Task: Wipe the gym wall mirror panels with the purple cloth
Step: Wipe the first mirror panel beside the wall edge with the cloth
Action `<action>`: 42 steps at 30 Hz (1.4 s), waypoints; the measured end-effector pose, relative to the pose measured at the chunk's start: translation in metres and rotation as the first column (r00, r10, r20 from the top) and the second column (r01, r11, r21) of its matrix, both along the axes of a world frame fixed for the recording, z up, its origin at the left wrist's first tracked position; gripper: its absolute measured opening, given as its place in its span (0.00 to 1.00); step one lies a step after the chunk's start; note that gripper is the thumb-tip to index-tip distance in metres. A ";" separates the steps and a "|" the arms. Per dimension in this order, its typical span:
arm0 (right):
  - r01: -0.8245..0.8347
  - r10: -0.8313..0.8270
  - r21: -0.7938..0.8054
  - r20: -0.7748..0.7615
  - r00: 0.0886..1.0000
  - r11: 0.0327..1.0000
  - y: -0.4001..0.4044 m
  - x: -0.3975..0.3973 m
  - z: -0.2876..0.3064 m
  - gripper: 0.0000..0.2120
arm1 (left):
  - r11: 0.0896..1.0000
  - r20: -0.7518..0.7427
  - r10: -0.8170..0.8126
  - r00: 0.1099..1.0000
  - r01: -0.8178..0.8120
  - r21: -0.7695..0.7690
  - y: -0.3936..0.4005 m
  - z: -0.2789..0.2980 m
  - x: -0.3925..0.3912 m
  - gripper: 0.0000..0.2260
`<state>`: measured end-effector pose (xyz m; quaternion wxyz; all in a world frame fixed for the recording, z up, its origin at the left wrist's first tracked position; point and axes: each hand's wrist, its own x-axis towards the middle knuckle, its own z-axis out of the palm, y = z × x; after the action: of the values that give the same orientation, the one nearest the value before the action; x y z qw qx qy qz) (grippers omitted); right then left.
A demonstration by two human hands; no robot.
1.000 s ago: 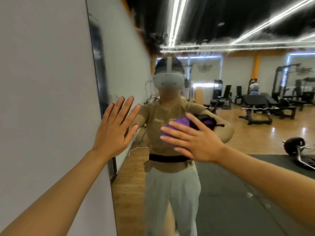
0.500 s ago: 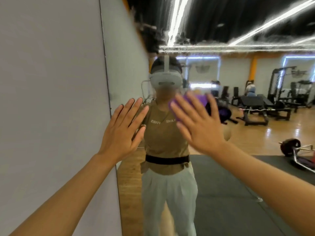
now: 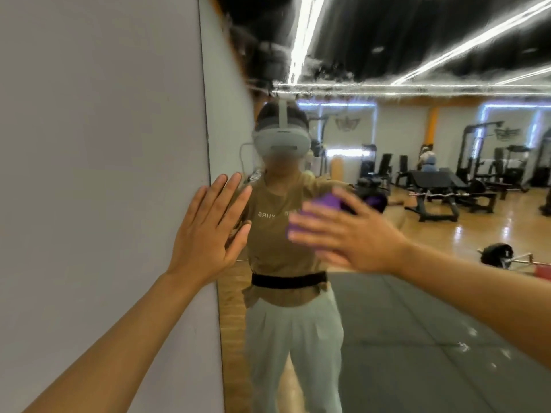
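Observation:
A wall mirror panel point(image 3: 387, 323) fills the right two thirds of the view and reflects the gym and me. My right hand point(image 3: 348, 234) lies flat with spread fingers on the purple cloth point(image 3: 326, 201) and presses it against the glass at chest height; only the cloth's top edge shows past the blurred fingers. My left hand point(image 3: 208, 231) is flat with straight fingers at the mirror's left edge, where glass meets the grey wall point(image 3: 104, 174).
The mirror's left edge point(image 3: 210, 204) runs vertically next to the grey wall. The reflection shows a wooden floor, a dark mat, weight benches point(image 3: 435, 189) and a barbell plate point(image 3: 496, 253) behind me.
My right hand with the cloth rose from chest height towards the head, then swept back down and to the right. My left hand stayed flat at the mirror's edge. The camera shifted slightly left.

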<state>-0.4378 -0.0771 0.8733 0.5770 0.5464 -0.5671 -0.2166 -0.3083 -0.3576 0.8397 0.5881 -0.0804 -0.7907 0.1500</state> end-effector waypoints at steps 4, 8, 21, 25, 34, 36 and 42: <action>0.047 0.009 -0.447 0.122 0.992 0.893 -0.020 0.010 0.096 0.25 | 1.000 -0.007 -0.011 1.000 0.011 0.013 0.002 -0.002 0.000 0.26; 0.102 0.045 -0.657 0.203 0.978 0.747 -0.039 0.013 0.113 0.25 | 1.000 -0.034 -0.013 0.999 0.014 0.024 0.001 0.000 0.004 0.25; 0.114 -0.108 0.087 -0.071 0.992 0.990 -0.024 0.014 -0.113 0.30 | 0.980 0.033 0.090 0.995 -0.083 -0.179 -0.027 0.022 0.016 0.26; 0.067 -0.047 0.224 -0.094 0.994 0.972 -0.026 0.010 -0.067 0.28 | 0.972 0.026 0.104 0.994 -0.096 -0.213 -0.038 0.044 0.026 0.25; 0.084 -0.003 -0.501 0.160 0.987 0.862 -0.077 0.036 0.086 0.25 | 0.946 0.051 0.153 0.987 -0.132 -0.295 -0.047 0.116 0.029 0.26; 0.094 0.015 -0.586 0.178 0.984 0.805 -0.091 0.039 0.076 0.26 | 0.942 0.055 0.147 0.988 -0.122 -0.313 -0.050 0.123 0.027 0.26; 0.036 -0.025 -0.244 0.048 0.999 0.969 -0.107 0.046 -0.013 0.26 | 0.946 0.075 0.087 0.993 -0.059 -0.318 -0.057 0.123 0.020 0.25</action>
<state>-0.3919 -0.1840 0.8605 0.6239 0.4667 -0.6106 -0.1416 -0.2878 -0.4142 0.9624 0.5262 -0.1505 -0.7842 0.2923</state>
